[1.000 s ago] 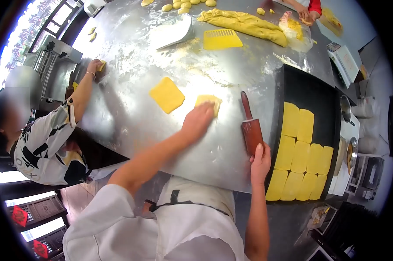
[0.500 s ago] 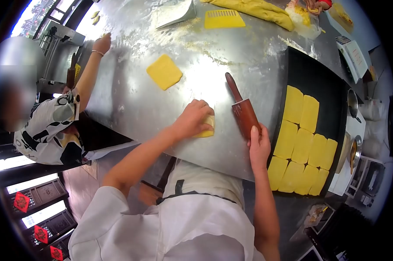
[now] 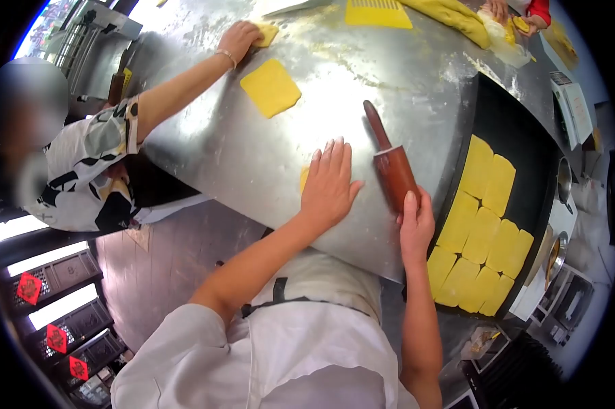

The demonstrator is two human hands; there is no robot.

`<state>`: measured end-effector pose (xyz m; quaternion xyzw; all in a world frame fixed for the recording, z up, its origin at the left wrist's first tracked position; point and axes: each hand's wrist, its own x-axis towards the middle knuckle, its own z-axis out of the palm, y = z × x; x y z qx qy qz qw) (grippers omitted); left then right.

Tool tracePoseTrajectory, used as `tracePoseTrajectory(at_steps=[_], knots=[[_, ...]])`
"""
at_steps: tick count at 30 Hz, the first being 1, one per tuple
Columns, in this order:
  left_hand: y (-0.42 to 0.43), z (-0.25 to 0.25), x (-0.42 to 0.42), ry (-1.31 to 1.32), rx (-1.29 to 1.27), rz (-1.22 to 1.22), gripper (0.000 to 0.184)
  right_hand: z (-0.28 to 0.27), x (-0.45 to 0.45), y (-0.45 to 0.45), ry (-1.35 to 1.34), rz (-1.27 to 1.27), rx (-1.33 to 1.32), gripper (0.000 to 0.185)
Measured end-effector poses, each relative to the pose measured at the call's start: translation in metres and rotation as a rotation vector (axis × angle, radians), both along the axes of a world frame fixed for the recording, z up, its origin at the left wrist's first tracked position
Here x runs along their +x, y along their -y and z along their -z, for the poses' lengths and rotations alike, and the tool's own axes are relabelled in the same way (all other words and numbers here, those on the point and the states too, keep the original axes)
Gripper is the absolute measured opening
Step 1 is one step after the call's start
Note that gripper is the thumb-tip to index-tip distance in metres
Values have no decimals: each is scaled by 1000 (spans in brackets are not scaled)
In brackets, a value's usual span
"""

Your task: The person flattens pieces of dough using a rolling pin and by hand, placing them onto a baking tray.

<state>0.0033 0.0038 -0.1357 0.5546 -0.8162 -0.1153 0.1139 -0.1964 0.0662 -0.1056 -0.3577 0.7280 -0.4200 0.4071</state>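
Observation:
My left hand (image 3: 329, 183) lies flat over a small yellow dough piece (image 3: 304, 179), its fingers stretched out; only the dough's left edge shows. My right hand (image 3: 416, 221) grips the lower end of a dark red rolling pin (image 3: 394, 174), whose upper handle points away from me. Up and to the left of my left hand, a flat squarish dough sheet (image 3: 270, 88) rests on the steel table (image 3: 219, 170). To the right of the pin, a black tray (image 3: 531, 163) holds several flat yellow dough sheets (image 3: 481, 235) set close together.
At the left, a co-worker's hand (image 3: 239, 42) touches another dough piece (image 3: 266, 34). A yellow scraper (image 3: 379, 13) and a long dough roll (image 3: 450, 20) lie at the far side. Another person's hands (image 3: 515, 19) are at the top right, near a scale (image 3: 572, 108).
My left hand has gone from curled fingers on the dough piece to lying flat over it. The co-worker's hand has reached right, now at a dough piece. The view has shifted.

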Motion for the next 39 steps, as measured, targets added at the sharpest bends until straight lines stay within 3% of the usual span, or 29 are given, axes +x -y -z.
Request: tracePoseTrajectory(at_steps=[2,6,8,10,12,13,16,17,18,22,27,31,34,37,38,39], knots=[[2,-4,0,34,12,-19,76,2,-2,4,-4,-22,14,44],[0,-12,12,-239,40,-23,70,5,-8,20,86,-78,42,46],[2,-36,45,-486,38,-77,70,-10,2,23,-328,-209,-124,58],[7,-56,85,-648,-142,-212,44,-45,6,27,-360,-454,-100,66],[12,-54,125,-380,-158,-208,21,-63,19,40,-555,-779,-209,70],[15,-47,135,-250,-165,-198,23,-48,32,52,-575,-851,-428,63],[46,1,124,-128,-213,-212,47,-25,49,105,-786,-883,-113,56],[64,4,122,-139,-328,-198,51,-23,52,126,-743,-761,-122,52],[66,0,121,-133,-264,-202,51,-24,54,127,-690,-651,-110,49],[-7,0,126,-177,-192,-152,43,-8,40,50,-696,-784,-396,56],[46,-8,107,-80,-73,-201,47,-10,37,99,-649,-588,-106,73],[13,-3,115,-156,-136,-54,42,-1,34,39,-811,-647,-370,79],[-6,-12,109,-144,-113,-29,43,-8,34,18,-710,-625,-263,83],[30,-19,104,-252,77,-57,45,-26,28,29,-469,-438,38,68],[49,-21,107,-294,151,-18,34,-31,28,30,-369,-338,123,65],[65,-30,99,-444,66,24,25,-21,27,19,-371,-187,87,49]])
